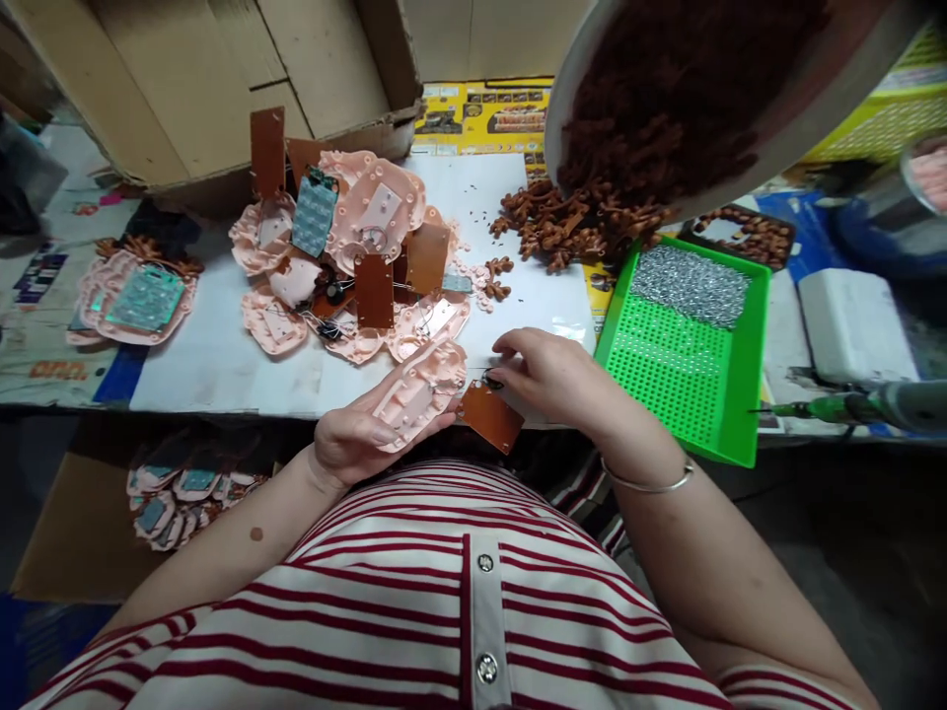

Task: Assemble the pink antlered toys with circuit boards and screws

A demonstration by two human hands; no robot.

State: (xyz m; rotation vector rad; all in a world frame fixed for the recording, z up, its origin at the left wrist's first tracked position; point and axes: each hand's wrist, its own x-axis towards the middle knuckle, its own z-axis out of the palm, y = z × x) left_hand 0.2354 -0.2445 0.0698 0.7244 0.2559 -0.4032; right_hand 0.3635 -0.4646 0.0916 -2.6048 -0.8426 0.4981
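My left hand (346, 439) is closed round a pale pink plastic shell (420, 396), its moulded inner side with ribs and posts turned up. Just right of the shell, my right hand (551, 373) has its thumb and fingers bent about a small dark round part (491, 379). Below those fingers a brown circuit board (491, 414) hangs at the table's front edge, close to the shell. Any wires joining these pieces are too fine to make out. Beyond my hands lies a heap of pink shells (370, 202) with brown boards (374, 291) and wired dark parts.
At right stands a green perforated tray (685, 404) holding many small screws (688, 286), with a screwdriver (821, 406) beside it. Brown plastic pieces (569, 227) spill from a tilted white tub (558, 108). A cardboard box (199, 89) stands behind the heap; another box (74, 523) sits lower left.
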